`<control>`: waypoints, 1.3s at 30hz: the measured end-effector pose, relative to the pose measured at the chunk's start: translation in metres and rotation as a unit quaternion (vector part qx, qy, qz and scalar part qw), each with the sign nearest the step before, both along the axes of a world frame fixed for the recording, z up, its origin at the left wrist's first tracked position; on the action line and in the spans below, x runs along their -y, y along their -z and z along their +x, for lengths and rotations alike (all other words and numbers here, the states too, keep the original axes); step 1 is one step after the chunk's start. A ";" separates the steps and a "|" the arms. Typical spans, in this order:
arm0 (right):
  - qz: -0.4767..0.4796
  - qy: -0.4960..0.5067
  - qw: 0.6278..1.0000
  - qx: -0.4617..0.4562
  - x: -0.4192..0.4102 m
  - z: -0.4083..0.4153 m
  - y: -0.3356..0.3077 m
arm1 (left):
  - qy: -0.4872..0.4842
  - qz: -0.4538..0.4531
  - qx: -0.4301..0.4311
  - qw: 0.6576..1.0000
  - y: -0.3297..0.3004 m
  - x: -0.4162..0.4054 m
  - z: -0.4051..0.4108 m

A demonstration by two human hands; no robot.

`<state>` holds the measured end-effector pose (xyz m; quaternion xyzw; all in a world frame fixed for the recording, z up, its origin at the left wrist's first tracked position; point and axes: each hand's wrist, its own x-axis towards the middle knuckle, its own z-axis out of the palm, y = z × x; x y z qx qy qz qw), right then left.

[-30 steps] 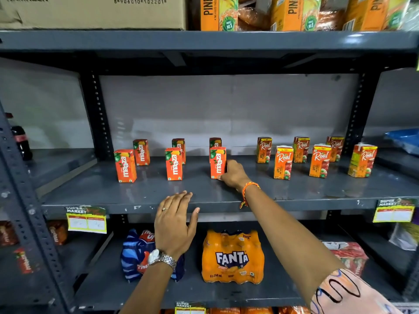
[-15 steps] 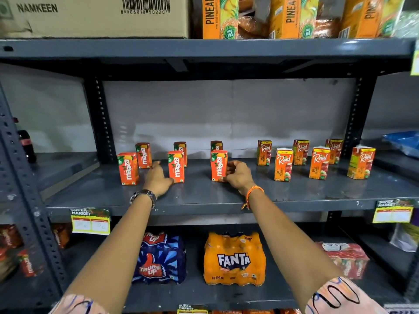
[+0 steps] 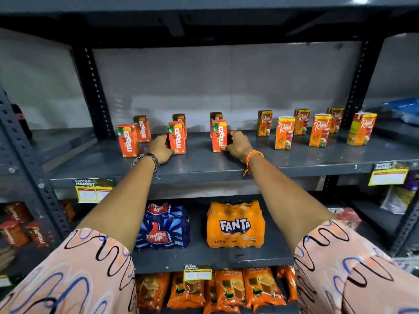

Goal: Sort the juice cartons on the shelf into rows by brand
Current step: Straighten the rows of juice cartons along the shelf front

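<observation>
Now Maaza carton [image 3: 219, 135] against right fingers [image 3: 225, 148]

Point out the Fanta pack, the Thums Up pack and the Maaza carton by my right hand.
Fanta pack [image 3: 235, 225]: head view, on the white logo across its front.
Thums Up pack [image 3: 162, 227]: head view, on its blue front wrap.
Maaza carton [image 3: 219, 135]: head view, on its orange front face, left of the right hand [image 3: 238, 145].

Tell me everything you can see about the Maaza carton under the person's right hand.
The Maaza carton is a small upright box, apparently coated card, red-orange with white "maaza" lettering running up its face and a green patch at its top corner. It stands on the grey metal shelf, directly ahead of another carton. The right hand wraps its right side, fingertips on the lower front.
</observation>
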<state>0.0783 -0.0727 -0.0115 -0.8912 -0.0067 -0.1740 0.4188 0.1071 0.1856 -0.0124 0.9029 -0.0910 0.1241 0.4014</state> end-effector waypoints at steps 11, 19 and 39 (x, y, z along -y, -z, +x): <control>-0.020 0.013 1.000 -0.002 0.001 0.000 0.002 | 0.005 -0.009 -0.003 1.000 0.004 -0.001 -0.002; 0.017 0.008 1.000 -0.021 0.004 0.003 0.002 | -0.004 -0.003 0.006 1.000 0.003 0.001 -0.004; 0.162 0.172 0.926 0.293 0.131 -0.087 -0.003 | -0.216 0.048 0.169 0.960 -0.030 0.081 -0.073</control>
